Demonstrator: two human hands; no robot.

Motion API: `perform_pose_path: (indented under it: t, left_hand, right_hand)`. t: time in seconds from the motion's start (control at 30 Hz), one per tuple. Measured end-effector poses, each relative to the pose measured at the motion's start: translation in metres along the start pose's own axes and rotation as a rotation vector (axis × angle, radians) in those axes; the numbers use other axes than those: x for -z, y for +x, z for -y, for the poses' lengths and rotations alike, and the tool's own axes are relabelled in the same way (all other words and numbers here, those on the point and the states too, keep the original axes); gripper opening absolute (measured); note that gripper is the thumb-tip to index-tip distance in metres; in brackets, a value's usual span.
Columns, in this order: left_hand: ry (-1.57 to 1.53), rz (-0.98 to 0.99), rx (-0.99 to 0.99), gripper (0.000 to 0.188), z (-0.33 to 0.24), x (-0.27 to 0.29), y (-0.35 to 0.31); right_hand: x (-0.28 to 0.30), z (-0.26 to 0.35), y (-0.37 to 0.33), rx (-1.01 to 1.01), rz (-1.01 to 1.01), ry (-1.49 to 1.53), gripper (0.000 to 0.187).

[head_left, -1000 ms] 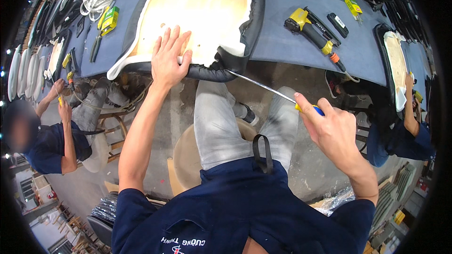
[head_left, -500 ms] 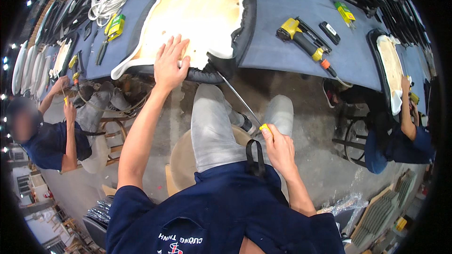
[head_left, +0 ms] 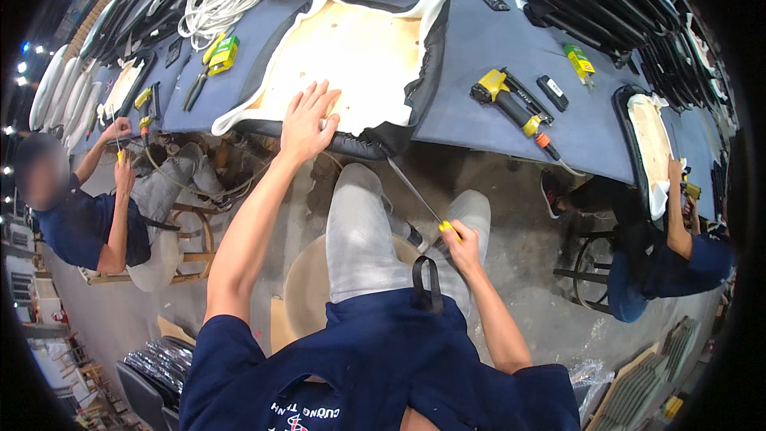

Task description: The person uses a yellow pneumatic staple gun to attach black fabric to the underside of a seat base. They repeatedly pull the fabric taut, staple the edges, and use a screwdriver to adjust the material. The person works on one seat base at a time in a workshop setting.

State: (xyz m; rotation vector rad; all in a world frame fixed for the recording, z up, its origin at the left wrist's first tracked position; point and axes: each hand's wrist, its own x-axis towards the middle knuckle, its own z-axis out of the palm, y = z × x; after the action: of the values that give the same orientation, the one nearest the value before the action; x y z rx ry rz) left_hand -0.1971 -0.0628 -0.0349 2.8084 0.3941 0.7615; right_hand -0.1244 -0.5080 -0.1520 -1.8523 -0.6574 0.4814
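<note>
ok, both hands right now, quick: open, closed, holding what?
Left hand: open, laid flat on the pale wooden panel, holding nothing.
Right hand: closed, holding the yellow-handled metal tool.

The wooden panel [head_left: 351, 64] is pale cream, its padding [head_left: 231, 120] white, its cover [head_left: 436, 56] black; the hand tool [head_left: 415, 191] has a silver-grey shaft and a yellow handle [head_left: 445, 226]; the worktop [head_left: 456, 97] is slate blue; the air gun [head_left: 511, 104] is yellow and black; the shirt [head_left: 399, 343], navy.
</note>
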Motion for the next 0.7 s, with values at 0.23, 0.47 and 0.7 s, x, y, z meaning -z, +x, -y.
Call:
perform_pose_path:
  t: [0.23,0.47,0.7]
  left_hand:
    - [-0.315,0.03,-0.073,0.055,-0.091,0.009,-0.016]
    - [-0.22,-0.283,0.098,0.046,-0.121,-0.022,-0.033]
    - [-0.169,-0.404,0.202,0.019,-0.138,-0.029,-0.045]
  right_hand:
    - [0.151,0.037,-0.036,0.021,-0.092,-0.824,0.038]
    - [0.255,0.083,0.048,-0.04,-0.535,-0.661,0.038]
    - [0.253,0.07,0.177,0.282,-0.544,-1.068,0.043]
